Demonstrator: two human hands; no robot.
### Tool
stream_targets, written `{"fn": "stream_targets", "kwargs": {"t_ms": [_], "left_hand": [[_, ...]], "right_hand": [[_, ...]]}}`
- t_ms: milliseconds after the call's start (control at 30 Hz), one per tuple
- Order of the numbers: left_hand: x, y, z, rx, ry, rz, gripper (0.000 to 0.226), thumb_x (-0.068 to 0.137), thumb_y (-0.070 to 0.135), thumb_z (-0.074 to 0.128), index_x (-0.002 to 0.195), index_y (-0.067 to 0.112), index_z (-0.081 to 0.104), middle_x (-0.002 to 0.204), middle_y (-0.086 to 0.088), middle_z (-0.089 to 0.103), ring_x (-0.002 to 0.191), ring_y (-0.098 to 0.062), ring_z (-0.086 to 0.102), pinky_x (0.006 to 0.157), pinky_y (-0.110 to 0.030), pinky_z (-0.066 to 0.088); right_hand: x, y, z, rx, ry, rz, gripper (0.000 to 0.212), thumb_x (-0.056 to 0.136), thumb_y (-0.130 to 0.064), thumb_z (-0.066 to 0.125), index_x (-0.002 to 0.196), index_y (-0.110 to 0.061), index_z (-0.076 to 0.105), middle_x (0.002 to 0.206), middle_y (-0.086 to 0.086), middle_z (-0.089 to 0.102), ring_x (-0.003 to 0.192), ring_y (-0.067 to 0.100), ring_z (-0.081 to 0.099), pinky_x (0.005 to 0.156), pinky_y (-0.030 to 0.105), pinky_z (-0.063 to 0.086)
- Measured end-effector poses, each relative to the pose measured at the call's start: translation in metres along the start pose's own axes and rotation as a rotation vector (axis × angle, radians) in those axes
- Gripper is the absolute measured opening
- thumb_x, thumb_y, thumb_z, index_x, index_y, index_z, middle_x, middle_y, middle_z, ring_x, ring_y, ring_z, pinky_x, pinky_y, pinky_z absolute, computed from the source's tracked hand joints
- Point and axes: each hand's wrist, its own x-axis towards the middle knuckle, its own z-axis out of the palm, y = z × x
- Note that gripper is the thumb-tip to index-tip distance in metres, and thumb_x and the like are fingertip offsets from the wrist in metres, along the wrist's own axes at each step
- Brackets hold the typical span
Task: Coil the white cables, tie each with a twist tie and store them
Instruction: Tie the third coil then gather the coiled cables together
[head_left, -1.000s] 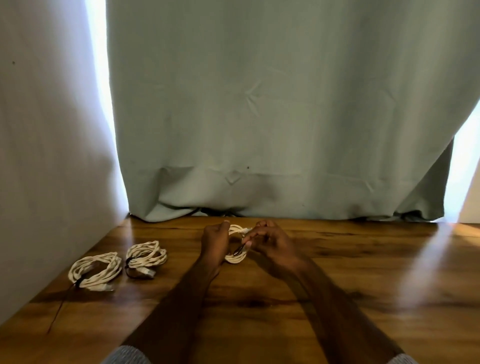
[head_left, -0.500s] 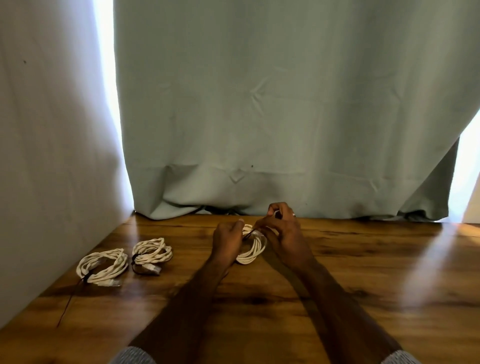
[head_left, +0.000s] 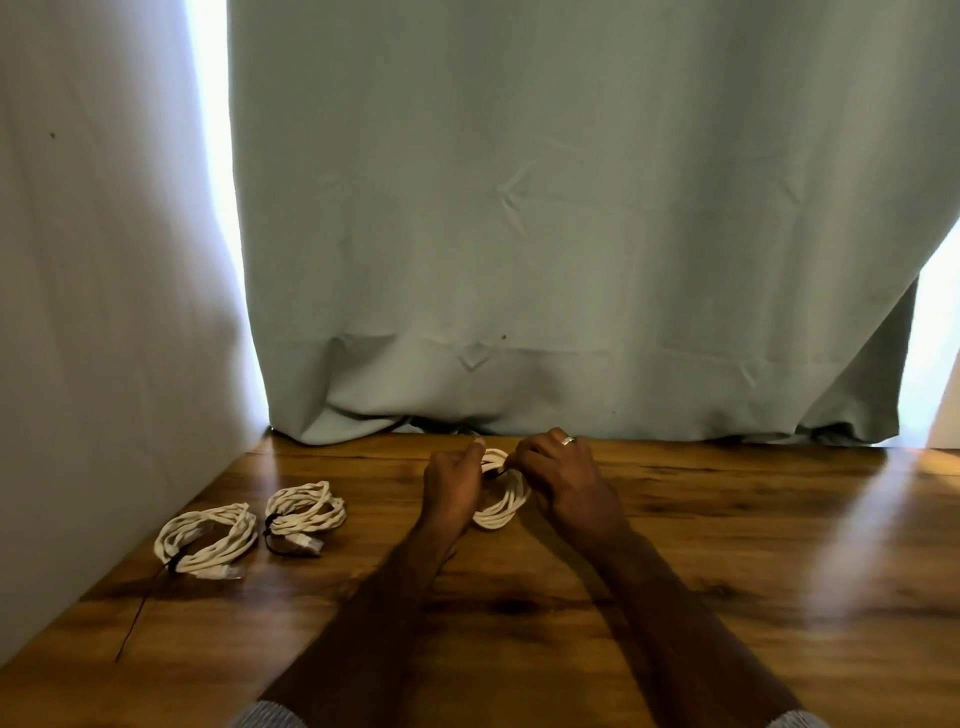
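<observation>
Head view looks down on a wooden desk (head_left: 701, 571) with a pale green curtain (head_left: 545, 234) hanging behind it and a white wall (head_left: 93, 312) on the left. Both forearms reach forward to the middle of the desk. The left hand (head_left: 451, 486) has its fingers curled round the left side of a coiled white cable (head_left: 501, 506), thumb raised at the top of the coil. The right hand (head_left: 563, 475), with a ring (head_left: 568, 440) on one finger, is curled over the coil's upper right part and pinches a thin dark twist tie (head_left: 496, 472) that crosses the strands near the top. The lower loops of this coil hang free between the two hands, close to the desk surface; whether they touch it cannot be told. To the left, well apart from the hands, two finished coils lie flat on the desk just beside each other: the nearer tied coil (head_left: 305, 512) and the far-left tied coil (head_left: 207, 540), each cinched with a dark tie. A thin dark strand (head_left: 132, 631) lies on the desk near the far-left coil. Grey sleeve cuffs (head_left: 267, 716) show at the bottom edge.
</observation>
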Motion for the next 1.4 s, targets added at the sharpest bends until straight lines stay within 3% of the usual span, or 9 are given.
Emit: {"fn": "stream_targets", "kwargs": {"t_ms": [100,200,333,467,767,967,1100,1200,1400], "left_hand": [[0.000,0.001,0.002,-0.060,-0.067,-0.048,0.034,0.094,0.030,0.061,0.080,0.002,0.074,0.075,-0.021,0.071,0.063,-0.033,0.064,0.055,-0.040,0.049],[0.000,0.001,0.001,-0.087,-0.117,-0.104,0.030,0.096,0.026,0.059,0.079,0.004,0.070,0.064,-0.012,0.062,0.052,-0.021,0.052,0.049,-0.025,0.039],[0.005,-0.005,0.003,-0.108,-0.204,-0.170,0.023,0.097,0.026,0.055,0.095,0.005,0.065,0.079,-0.013,0.064,0.054,-0.021,0.054,0.044,-0.025,0.041],[0.006,-0.006,0.002,-0.104,-0.268,-0.176,0.015,0.099,0.020,0.050,0.089,0.009,0.056,0.063,-0.007,0.049,0.037,-0.013,0.043,0.040,-0.024,0.037],[0.008,-0.010,0.005,-0.109,-0.275,-0.029,0.017,0.096,0.031,0.062,0.095,0.015,0.057,0.082,-0.004,0.061,0.057,-0.014,0.054,0.050,-0.025,0.041],[0.004,-0.011,0.001,-0.113,-0.310,0.077,0.054,0.084,0.055,0.067,0.089,0.000,0.064,0.076,-0.010,0.061,0.069,-0.024,0.057,0.053,-0.029,0.043],[-0.001,-0.004,0.004,-0.135,-0.252,0.021,0.040,0.104,0.037,0.046,0.086,0.005,0.064,0.076,-0.012,0.062,0.069,-0.023,0.057,0.053,-0.026,0.043],[0.001,-0.008,0.007,-0.106,-0.230,0.039,0.041,0.103,0.028,0.048,0.090,-0.006,0.067,0.078,-0.020,0.064,0.069,-0.027,0.058,0.058,-0.031,0.043],[0.002,-0.008,0.002,-0.047,-0.206,0.004,0.048,0.100,0.037,0.054,0.073,0.001,0.071,0.067,-0.016,0.066,0.059,-0.024,0.060,0.053,-0.030,0.042]], "right_hand": [[0.000,0.001,0.002,0.011,-0.016,-0.008,0.030,0.095,-0.028,0.046,0.103,-0.020,0.073,0.104,-0.001,0.069,0.098,0.019,0.057,0.079,0.031,0.033],[-0.001,0.003,0.003,0.016,-0.026,0.009,0.028,0.095,-0.029,0.048,0.103,-0.021,0.073,0.105,-0.001,0.068,0.098,0.022,0.060,0.079,0.033,0.033],[-0.002,0.003,0.002,0.063,-0.039,-0.001,0.027,0.092,-0.025,0.049,0.102,-0.019,0.073,0.102,0.000,0.068,0.095,0.021,0.060,0.075,0.038,0.042],[-0.003,0.003,0.003,0.108,-0.082,-0.005,0.019,0.091,-0.020,0.055,0.101,-0.019,0.071,0.100,0.001,0.067,0.092,0.023,0.060,0.076,0.039,0.046],[-0.002,-0.007,-0.005,0.142,0.003,0.145,0.018,0.080,-0.005,0.062,0.094,-0.014,0.072,0.091,0.001,0.065,0.086,0.018,0.058,0.074,0.025,0.040],[-0.002,-0.016,-0.006,0.164,0.000,0.175,0.017,0.073,-0.012,0.061,0.086,-0.014,0.072,0.083,0.003,0.066,0.079,0.020,0.061,0.071,0.026,0.043],[-0.003,-0.015,-0.007,0.152,0.031,0.217,0.017,0.074,-0.012,0.062,0.085,-0.014,0.075,0.085,0.002,0.069,0.079,0.018,0.063,0.072,0.028,0.046],[-0.003,-0.015,-0.007,0.125,0.052,0.244,0.016,0.074,-0.011,0.063,0.085,-0.013,0.074,0.084,0.002,0.069,0.079,0.019,0.062,0.072,0.026,0.042],[-0.004,-0.021,-0.005,0.097,0.083,0.204,0.013,0.070,-0.006,0.070,0.081,-0.010,0.073,0.081,0.003,0.067,0.076,0.020,0.062,0.070,0.027,0.044]]}}
